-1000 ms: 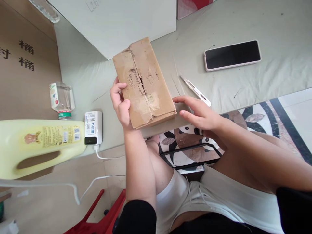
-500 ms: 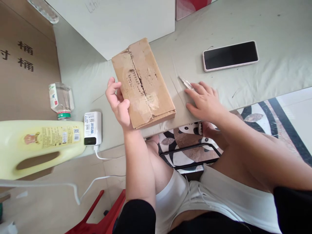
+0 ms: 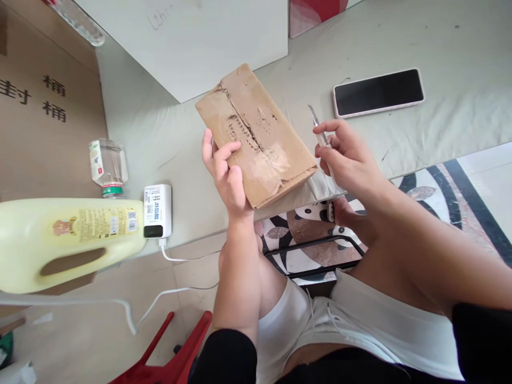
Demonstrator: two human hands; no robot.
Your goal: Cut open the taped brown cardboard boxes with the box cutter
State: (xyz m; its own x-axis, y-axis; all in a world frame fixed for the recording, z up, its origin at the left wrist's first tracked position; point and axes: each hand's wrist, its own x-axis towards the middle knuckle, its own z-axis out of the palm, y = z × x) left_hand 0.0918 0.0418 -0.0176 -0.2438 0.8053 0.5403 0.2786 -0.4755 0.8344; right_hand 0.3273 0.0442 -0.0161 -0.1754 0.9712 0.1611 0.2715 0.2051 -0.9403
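Note:
A brown cardboard box with worn, taped flaps and a torn centre seam is in my left hand. My left fingers lie over its left edge, the thumb near its front corner. The box looks tilted, its near end toward me. To its right, my right hand is closed around a craft knife with a clear handle. The slim curved metal tip points up and away from me, apart from the box. Part of the handle is hidden by my fingers.
A phone lies on the cloth-covered surface at right. A large white box stands behind. At left are a clear bottle, a power bank with a white cable, a yellow jug and a large carton.
My right hand has picked up the craft knife from the cloth and raised it. My left hand has taken hold of the cardboard box, which has shifted right and turned slightly.

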